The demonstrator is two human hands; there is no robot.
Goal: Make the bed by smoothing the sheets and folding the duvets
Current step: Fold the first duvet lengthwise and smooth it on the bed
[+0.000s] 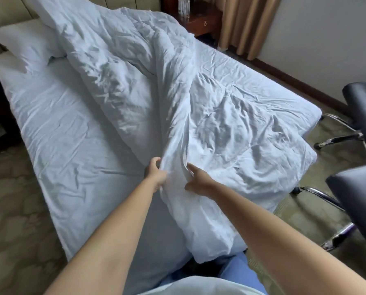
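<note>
A crumpled white duvet (220,124) lies diagonally across the bed, from the headboard down to the foot corner near me. The white bottom sheet (67,133) is bare and wrinkled on the left half. My left hand (155,172) grips a raised fold of the duvet at its left edge, fingers curled round the cloth. My right hand (196,180) pinches the same fold just to the right, its fingertips buried in the fabric. A white pillow (22,43) rests at the head of the bed on the left.
Two black chairs with chrome legs (360,107) (356,199) stand to the right of the bed. A dark wooden nightstand (201,20) and beige curtains (248,22) are at the back. Patterned carpet (14,209) runs along the left side.
</note>
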